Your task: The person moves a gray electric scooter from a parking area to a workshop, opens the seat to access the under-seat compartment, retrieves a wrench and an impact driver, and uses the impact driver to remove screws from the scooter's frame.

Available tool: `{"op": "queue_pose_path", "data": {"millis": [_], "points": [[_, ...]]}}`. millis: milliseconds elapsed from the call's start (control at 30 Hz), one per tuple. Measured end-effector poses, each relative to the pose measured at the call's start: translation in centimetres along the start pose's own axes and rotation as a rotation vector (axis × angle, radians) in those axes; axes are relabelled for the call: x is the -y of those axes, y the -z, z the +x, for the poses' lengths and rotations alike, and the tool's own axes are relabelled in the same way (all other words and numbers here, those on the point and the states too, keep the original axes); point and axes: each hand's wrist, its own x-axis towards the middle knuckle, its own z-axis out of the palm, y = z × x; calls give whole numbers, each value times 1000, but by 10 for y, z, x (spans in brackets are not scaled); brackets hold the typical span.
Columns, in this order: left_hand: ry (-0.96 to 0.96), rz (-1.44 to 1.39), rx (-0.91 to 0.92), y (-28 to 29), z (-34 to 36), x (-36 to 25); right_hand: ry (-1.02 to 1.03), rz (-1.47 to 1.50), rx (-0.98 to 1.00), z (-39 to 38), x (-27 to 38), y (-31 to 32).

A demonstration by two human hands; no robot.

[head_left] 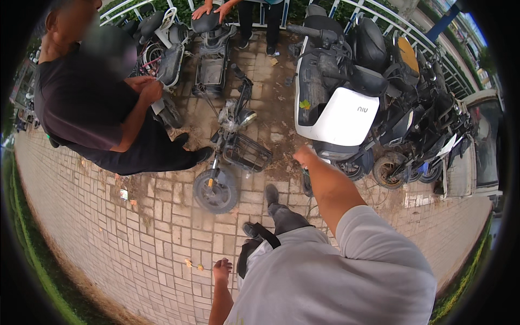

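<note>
My right arm reaches forward, and my right hand [305, 157] is closed beside the lower left corner of a scooter with a white panel [346, 116]. Whatever the fingers hold, if anything, is hidden. Low at my left side hangs my left hand [222, 270], empty, its fingers loosely bent and apart. Ahead and slightly left stands a small stripped-down electric bike, with a black wire basket [247, 153], a round headlamp [247, 117] and a dark front wheel [215, 189]. Neither hand touches it.
At left stands a person in a dark shirt [81, 105], hands together at the chest. Another person's hands [214, 11] rest on a black seat [207, 23] at the back. Several scooters crowd the right, before a white railing [455, 65]. Brick paving [162, 238] lies underfoot.
</note>
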Motion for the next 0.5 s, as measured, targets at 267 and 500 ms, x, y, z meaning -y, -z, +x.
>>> {"op": "queue_pose_path", "data": {"millis": [267, 500], "points": [[-80, -729, 264, 36, -8, -12, 60, 190, 127, -90, 138, -21], [-287, -785, 459, 32, -73, 7, -430, 111, 88, -146, -233, -64]]}}
